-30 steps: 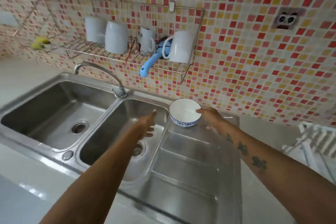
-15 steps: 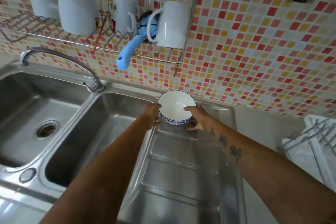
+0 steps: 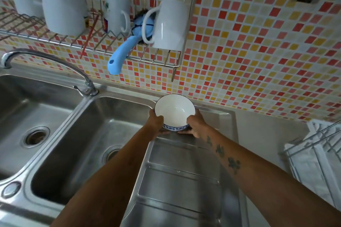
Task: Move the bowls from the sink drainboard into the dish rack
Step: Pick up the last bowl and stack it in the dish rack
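1. The bowl (image 3: 175, 111), white inside with a blue pattern round its outer wall, sits at the far end of the drainboard (image 3: 181, 177), close to the tiled wall (image 3: 249, 57) and just right of the nearer sink basin (image 3: 86, 140).
2. The left hand (image 3: 156, 122) is clamped on the bowl's left side, thumb over the rim and fingers down against the outer wall.
3. The right hand (image 3: 197, 124) grips the bowl's right side the same way, thumb at the rim and fingers curled low near the base; the forearm behind it carries dark tattoo marks.
4. Whether the bowl's base is touching the steel or just clear of it cannot be told.
5. The ribbed drainboard runs toward the viewer from the bowl.
6. A second basin (image 3: 24, 116) lies further left, with the curved tap (image 3: 55, 61) rising between the two.
7. Above on the wall hangs a wire shelf (image 3: 129, 55) holding upturned white mugs (image 3: 170, 25) and a blue-handled brush (image 3: 120, 55) that pokes out past its front edge.
8. At the right edge, well apart from the bowl, stands the dish rack (image 3: 321, 143), its wires over something white.
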{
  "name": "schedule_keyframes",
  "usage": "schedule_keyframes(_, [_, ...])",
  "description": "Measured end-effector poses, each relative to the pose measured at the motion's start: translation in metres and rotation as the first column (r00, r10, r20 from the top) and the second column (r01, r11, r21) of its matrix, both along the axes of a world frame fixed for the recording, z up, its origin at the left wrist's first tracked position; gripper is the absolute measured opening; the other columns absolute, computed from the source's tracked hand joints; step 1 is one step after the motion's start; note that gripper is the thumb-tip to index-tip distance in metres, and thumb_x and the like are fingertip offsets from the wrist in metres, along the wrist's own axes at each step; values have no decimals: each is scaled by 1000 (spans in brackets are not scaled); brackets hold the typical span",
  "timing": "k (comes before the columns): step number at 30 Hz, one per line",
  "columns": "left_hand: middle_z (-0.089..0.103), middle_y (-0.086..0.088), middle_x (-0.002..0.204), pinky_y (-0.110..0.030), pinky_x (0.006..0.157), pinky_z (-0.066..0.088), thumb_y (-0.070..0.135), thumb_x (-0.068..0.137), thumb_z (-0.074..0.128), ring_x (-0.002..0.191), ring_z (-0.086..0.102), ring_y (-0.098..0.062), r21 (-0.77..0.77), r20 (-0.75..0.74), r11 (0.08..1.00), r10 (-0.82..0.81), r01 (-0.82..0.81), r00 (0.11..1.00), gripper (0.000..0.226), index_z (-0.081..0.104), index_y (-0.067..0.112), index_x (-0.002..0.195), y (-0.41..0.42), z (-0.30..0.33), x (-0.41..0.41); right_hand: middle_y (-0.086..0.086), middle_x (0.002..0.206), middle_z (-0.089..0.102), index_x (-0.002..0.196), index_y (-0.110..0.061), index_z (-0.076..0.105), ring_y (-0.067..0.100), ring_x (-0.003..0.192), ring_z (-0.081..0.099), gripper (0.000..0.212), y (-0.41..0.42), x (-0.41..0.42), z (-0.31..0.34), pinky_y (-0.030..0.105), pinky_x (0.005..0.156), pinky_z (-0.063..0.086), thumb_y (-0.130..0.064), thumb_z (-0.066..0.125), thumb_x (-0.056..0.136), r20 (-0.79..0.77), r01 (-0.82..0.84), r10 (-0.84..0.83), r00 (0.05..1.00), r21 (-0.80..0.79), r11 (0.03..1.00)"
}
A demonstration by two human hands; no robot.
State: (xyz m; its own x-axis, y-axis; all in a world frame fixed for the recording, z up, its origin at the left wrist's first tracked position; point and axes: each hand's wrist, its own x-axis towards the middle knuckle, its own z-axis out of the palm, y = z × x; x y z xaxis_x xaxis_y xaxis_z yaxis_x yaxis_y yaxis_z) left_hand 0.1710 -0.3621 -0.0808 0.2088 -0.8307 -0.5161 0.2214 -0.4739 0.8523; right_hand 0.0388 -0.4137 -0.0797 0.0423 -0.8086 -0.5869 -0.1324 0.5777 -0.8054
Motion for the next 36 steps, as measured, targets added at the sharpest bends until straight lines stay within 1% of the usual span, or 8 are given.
schedule_keyframes(7, [35,-12,147,-57,89,55,-3,91,45,125,48,-43,-34,-31,999,-1,0,1000,57,27,21,140,17,15,-16,5,143,45,140,-30,39,32,120,48,54,26,-22,14,52,76,59,-1,37,95,-3,80,-81,997,-128,989])
schedule_keyframes(13, [70,-13,98,-48,75,59,64,89,42,90,69,-32,-122,-545,982,-188,144,817,59,54,23,129,49,84,-55,0,134,49,140,-25,40,18,119,45,60,65,-77,74,39,87,55,6,41,89,-29,93,-116,993,-419,903])
schedule_keyframes(18, [54,-13,141,-56,92,51,79,76,47,128,49,-43,-158,-754,972,-234,176,614,78,50,31,138,78,141,-91,-1,137,49,136,-32,43,21,125,46,64,109,-125,164,42,103,48,8,39,86,-87,13,-95,992,-664,748])
schedule_keyframes(22, [59,-16,137,-63,104,38,66,79,56,123,53,-47,-295,-753,946,-317,135,577,65,58,30,132,125,198,-143,-6,129,52,123,-42,45,15,120,48,70,161,-173,245,37,102,47,12,33,81,-117,-104,16,993,-793,601])
schedule_keyframes(28, [60,-15,136,-66,86,48,53,92,46,115,60,-47,-528,-688,842,-498,107,528,51,58,26,134,191,275,-226,-2,142,43,141,-32,38,16,128,43,69,236,-265,333,34,106,42,10,32,86,-234,-232,47,971,-879,417])
schedule_keyframes(30, [42,-11,151,-66,104,34,52,97,32,133,45,-43,-632,-608,747,-643,207,467,54,49,25,141,198,293,-255,0,140,45,140,-32,38,17,124,46,68,257,-299,352,33,102,44,9,33,87,-235,-227,23,972,-899,375])
schedule_keyframes(33, [13,-7,161,-58,119,-5,58,97,2,150,11,-36,-660,-415,673,-698,335,584,66,27,25,149,204,315,-284,-2,135,49,137,-32,39,15,119,51,63,281,-349,372,30,97,47,7,33,87,-217,-205,3,976,-917,343])
schedule_keyframes(36, [28,-9,156,-69,113,19,69,93,14,143,27,-41,-674,-455,630,-765,385,456,70,44,29,142,218,339,-337,-11,121,53,134,-34,42,1,102,54,48,298,-399,388,18,85,47,-5,41,96,-206,-200,24,978,-906,373])
